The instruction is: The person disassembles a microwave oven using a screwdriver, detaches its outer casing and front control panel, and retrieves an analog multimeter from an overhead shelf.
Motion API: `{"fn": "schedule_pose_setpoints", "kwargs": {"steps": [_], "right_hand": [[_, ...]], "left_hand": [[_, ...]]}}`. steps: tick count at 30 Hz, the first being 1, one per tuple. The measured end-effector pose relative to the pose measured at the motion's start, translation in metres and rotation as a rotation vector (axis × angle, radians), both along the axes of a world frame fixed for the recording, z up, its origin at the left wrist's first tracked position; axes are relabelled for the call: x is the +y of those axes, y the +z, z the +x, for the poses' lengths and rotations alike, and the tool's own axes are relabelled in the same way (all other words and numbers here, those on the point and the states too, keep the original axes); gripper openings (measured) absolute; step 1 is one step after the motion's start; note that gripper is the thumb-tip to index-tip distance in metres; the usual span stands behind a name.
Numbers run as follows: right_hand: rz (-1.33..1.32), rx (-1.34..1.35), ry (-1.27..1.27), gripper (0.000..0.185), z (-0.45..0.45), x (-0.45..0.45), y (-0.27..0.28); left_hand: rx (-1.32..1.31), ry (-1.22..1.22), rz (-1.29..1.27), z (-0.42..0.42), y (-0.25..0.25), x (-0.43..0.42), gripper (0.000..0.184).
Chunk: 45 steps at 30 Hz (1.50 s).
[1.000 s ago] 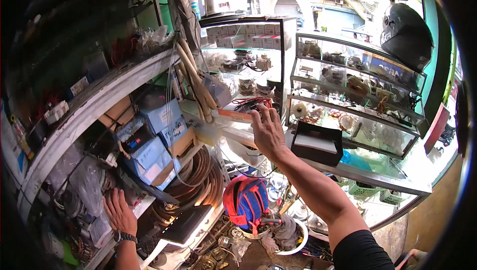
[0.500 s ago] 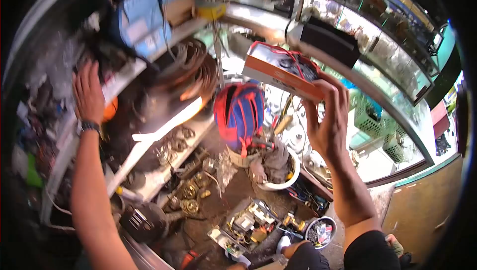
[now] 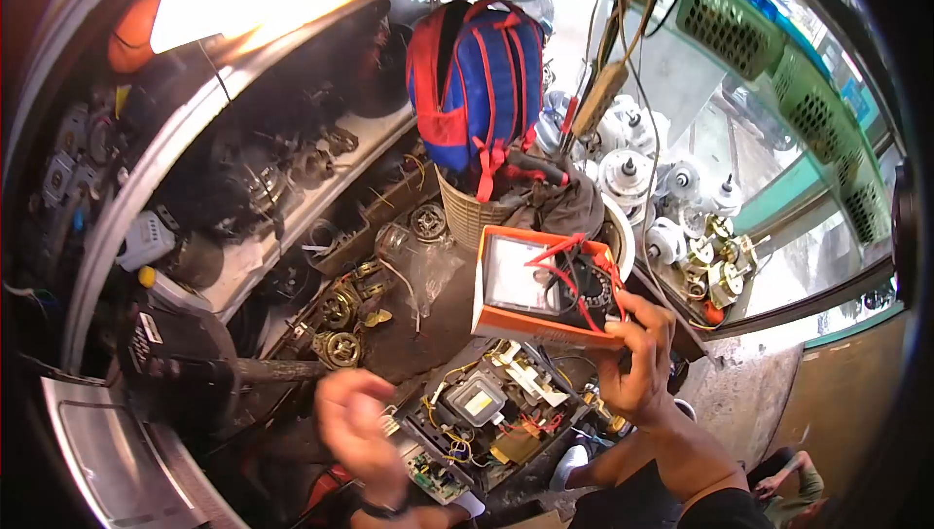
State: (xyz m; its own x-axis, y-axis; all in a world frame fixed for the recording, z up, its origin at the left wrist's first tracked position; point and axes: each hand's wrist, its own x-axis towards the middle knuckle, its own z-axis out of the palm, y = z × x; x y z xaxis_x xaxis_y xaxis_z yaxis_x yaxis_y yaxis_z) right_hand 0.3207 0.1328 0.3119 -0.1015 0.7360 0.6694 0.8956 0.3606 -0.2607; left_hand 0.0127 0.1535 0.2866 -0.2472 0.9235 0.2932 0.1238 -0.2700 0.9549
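My right hand (image 3: 637, 359) grips the right end of an open orange and white box (image 3: 525, 327). Inside the box lie a black and red cable (image 3: 574, 281) and something in clear wrapping. Low in the middle, my left hand (image 3: 360, 427) hangs empty near the opened appliance, its fingers loosely curled and a little blurred, a dark watch on the wrist. Under the box sits the opened appliance (image 3: 477, 398) with a circuit board (image 3: 433, 475) and coloured wires.
A red and blue backpack (image 3: 486, 91) rests on a wicker basket (image 3: 467, 213). Metal parts (image 3: 341, 305) lie on the left. Green baskets (image 3: 730, 23) and white round parts (image 3: 623, 174) are at the right. Another person (image 3: 793, 485) shows at lower right.
The view has tipped down toward the floor. My right hand has taken the orange box off the shelf area and brought it down close. My left hand has left the left shelf and moved to the middle.
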Motion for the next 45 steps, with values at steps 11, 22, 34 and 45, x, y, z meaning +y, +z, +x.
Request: {"fn": "schedule_pose_setpoints", "kwargs": {"steps": [11,22,34,45], "right_hand": [[-0.051,0.004,0.286,0.042,-0.068,-0.148,-0.161],[-0.123,0.271,0.383,0.041,-0.07,-0.177,-0.133],[-0.48,-0.028,0.418,0.026,-0.058,-0.11,-0.122],[-0.348,0.948,0.533,0.011,-0.042,-0.106,-0.122]], "left_hand": [[-0.967,-0.52,-0.591,0.045,-0.128,-0.139,0.057],[-0.565,-0.519,-0.328,0.007,-0.136,-0.153,0.053],[-0.525,-0.495,-0.326,0.036,-0.156,-0.129,0.052],[-0.484,-0.383,-0.288,0.03,-0.164,-0.099,0.047]]}}
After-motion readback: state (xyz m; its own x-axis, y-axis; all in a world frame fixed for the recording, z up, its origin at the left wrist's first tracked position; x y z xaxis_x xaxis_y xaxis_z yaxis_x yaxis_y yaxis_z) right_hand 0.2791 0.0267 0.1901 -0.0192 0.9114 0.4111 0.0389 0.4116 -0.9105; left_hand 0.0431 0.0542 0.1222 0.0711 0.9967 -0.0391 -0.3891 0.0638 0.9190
